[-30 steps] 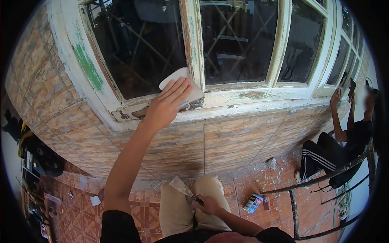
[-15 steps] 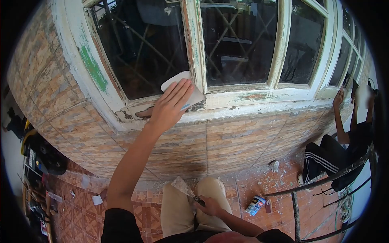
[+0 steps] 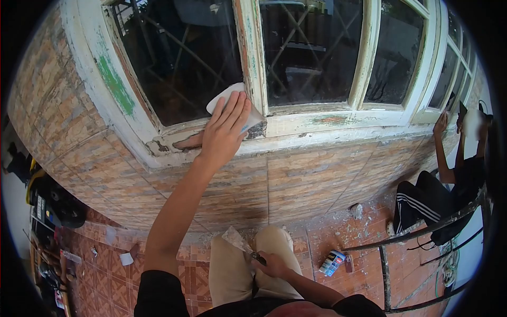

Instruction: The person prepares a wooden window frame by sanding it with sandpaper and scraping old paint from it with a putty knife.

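Note:
My left hand point(image 3: 224, 132) lies with fingers extended over a pale sheet of sandpaper point(image 3: 253, 119), pressing it on the lower rail of the white window frame point(image 3: 296, 127), at the foot of an upright bar. Blue print shows on the sheet's back; its thumb side is hidden. Bare dark patches show in the peeling paint beside the hand. Down by my lap, my right hand point(image 3: 273, 264) is closed around the dark handle of a putty knife point(image 3: 237, 240). Its broad, smeared blade points up and left over my knee, away from the frame.
Stone-look tiles point(image 3: 227, 190) cover the wall below the window. Paint flakes, a printed can point(image 3: 331, 263) and a sanding-block-like piece point(image 3: 348, 263) lie on the floor. A metal railing point(image 3: 385, 274) stands at right, where another person point(image 3: 443, 195) works at the window. Tools point(image 3: 50, 274) lie at left.
My left hand and the sandpaper have slid slightly along the rail, uncovering more of the brown patch at left. The view has shifted a little. My right hand stays with the putty knife.

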Available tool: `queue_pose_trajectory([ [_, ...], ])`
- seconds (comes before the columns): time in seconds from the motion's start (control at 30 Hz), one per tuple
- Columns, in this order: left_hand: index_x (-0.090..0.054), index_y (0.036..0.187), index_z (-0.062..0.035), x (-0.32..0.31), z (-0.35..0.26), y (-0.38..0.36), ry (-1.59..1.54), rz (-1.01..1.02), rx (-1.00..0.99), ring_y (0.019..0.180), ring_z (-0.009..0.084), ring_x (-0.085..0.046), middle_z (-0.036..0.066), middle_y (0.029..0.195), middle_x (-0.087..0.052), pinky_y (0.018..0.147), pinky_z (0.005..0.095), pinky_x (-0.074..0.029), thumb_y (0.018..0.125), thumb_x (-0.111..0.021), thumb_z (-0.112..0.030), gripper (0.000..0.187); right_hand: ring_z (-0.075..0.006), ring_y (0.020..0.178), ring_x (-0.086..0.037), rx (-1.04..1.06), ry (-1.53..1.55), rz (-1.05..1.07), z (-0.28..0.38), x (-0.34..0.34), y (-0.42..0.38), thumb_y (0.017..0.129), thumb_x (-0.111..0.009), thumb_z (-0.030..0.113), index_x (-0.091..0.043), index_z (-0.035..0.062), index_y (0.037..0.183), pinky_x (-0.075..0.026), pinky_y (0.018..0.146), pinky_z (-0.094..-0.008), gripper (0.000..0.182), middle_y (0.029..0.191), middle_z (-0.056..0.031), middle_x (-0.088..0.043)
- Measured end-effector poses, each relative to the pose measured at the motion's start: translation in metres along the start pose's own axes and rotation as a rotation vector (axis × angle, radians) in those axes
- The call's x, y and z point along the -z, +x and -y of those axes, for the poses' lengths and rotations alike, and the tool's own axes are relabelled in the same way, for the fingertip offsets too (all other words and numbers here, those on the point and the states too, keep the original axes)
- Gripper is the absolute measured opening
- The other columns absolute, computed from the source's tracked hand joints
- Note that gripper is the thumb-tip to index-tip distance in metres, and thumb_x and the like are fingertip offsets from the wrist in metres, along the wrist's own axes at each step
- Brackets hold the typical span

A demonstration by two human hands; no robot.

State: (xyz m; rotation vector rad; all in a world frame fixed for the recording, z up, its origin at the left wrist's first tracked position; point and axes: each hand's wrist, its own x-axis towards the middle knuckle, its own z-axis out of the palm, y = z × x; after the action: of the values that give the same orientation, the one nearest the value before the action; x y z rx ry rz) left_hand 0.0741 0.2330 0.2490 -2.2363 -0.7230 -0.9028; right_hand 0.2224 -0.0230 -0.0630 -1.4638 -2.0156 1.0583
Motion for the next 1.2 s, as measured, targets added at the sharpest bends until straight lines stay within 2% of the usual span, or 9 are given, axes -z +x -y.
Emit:
queue_pose_trajectory([
  [0.23, -0.042, 0.142, 0.0024, -0.003, -0.004, 0.0, 0.015, -0.016, 0.043, 0.143, 0.0295, -0.033, 0.017, 0.15, -0.041, 0.118, 0.0458, -0.024, 0.068, -0.078, -0.011, 0.084, -0.0392, 0.07, -0.064, 0.011, 0.013, -0.019, -0.002, -0.003, 0.0, 0.092, -0.059, 0.049, -0.06, 0.0067, 0.1, -0.048, 0.064, -0.0481, 0.043, 0.073, -0.0187, -0.064],
  [0.33, -0.043, 0.142, 0.0021, -0.006, -0.005, 0.0, 0.032, -0.036, 0.033, 0.142, 0.0296, -0.034, 0.016, 0.149, -0.041, 0.118, 0.0458, -0.024, 0.069, -0.077, -0.011, 0.081, -0.0428, 0.074, -0.065, 0.009, 0.033, 0.026, -0.001, 0.001, 0.0, 0.092, -0.056, 0.05, -0.059, 0.0048, 0.106, -0.049, 0.069, -0.0522, 0.047, 0.075, -0.0234, -0.065],
  [0.63, -0.043, 0.142, 0.002, -0.008, -0.007, -0.001, 0.045, -0.058, 0.056, 0.142, 0.0298, -0.035, 0.017, 0.149, -0.042, 0.118, 0.0458, -0.024, 0.072, -0.075, -0.011, 0.079, -0.0429, 0.074, -0.064, 0.014, 0.029, 0.015, 0.001, 0.001, 0.0, 0.092, -0.057, 0.049, -0.059, 0.005, 0.106, -0.049, 0.068, -0.0519, 0.046, 0.075, -0.0228, -0.065],
  [0.7, -0.042, 0.141, 0.0053, -0.006, -0.008, -0.001, -0.023, -0.043, 0.063, 0.142, 0.0337, -0.033, 0.02, 0.15, -0.04, 0.117, 0.049, -0.024, 0.074, -0.074, -0.006, 0.075, -0.0425, 0.074, -0.065, 0.006, 0.015, 0.015, 0.004, 0.003, 0.0, 0.092, -0.057, 0.05, -0.06, 0.005, 0.106, -0.049, 0.068, -0.0516, 0.047, 0.076, -0.0224, -0.065],
  [0.93, -0.041, 0.141, 0.0059, -0.001, -0.009, 0.0, -0.035, -0.042, 0.048, 0.142, 0.0339, -0.032, 0.02, 0.15, -0.039, 0.118, 0.0486, -0.023, 0.074, -0.073, -0.005, 0.075, -0.0419, 0.076, -0.065, 0.015, -0.001, -0.016, -0.007, -0.006, -0.001, 0.092, -0.057, 0.051, -0.06, 0.005, 0.106, -0.05, 0.07, -0.0509, 0.048, 0.079, -0.0218, -0.067],
  [1.0, -0.041, 0.142, 0.0054, 0.003, -0.008, 0.001, -0.073, -0.006, 0.053, 0.142, 0.0338, -0.033, 0.02, 0.15, -0.039, 0.118, 0.0488, -0.023, 0.074, -0.073, -0.005, 0.076, -0.04, 0.072, -0.065, 0.033, 0.042, -0.059, -0.005, -0.006, 0.0, 0.091, -0.059, 0.049, -0.06, 0.0083, 0.102, -0.049, 0.065, -0.0489, 0.042, 0.076, -0.0185, -0.066],
  [1.13, -0.041, 0.142, 0.0048, 0.01, -0.006, -0.001, -0.09, 0.017, 0.034, 0.142, 0.0337, -0.033, 0.02, 0.15, -0.04, 0.118, 0.0491, -0.023, 0.073, -0.074, -0.006, 0.078, -0.04, 0.073, -0.065, 0.005, -0.015, -0.049, -0.007, -0.007, -0.001, 0.091, -0.06, 0.049, -0.06, 0.0083, 0.104, -0.05, 0.065, -0.0484, 0.042, 0.076, -0.0185, -0.066],
  [1.2, -0.04, 0.143, 0.0049, 0.013, -0.001, -0.005, -0.129, -0.01, 0.022, 0.142, 0.0329, -0.034, 0.02, 0.151, -0.038, 0.118, 0.0477, -0.024, 0.075, -0.07, -0.007, 0.075, -0.0401, 0.072, -0.065, 0.034, 0.01, -0.057, -0.008, -0.008, 0.0, 0.091, -0.059, 0.049, -0.059, 0.0082, 0.105, -0.05, 0.065, -0.0483, 0.043, 0.076, -0.0186, -0.065],
])
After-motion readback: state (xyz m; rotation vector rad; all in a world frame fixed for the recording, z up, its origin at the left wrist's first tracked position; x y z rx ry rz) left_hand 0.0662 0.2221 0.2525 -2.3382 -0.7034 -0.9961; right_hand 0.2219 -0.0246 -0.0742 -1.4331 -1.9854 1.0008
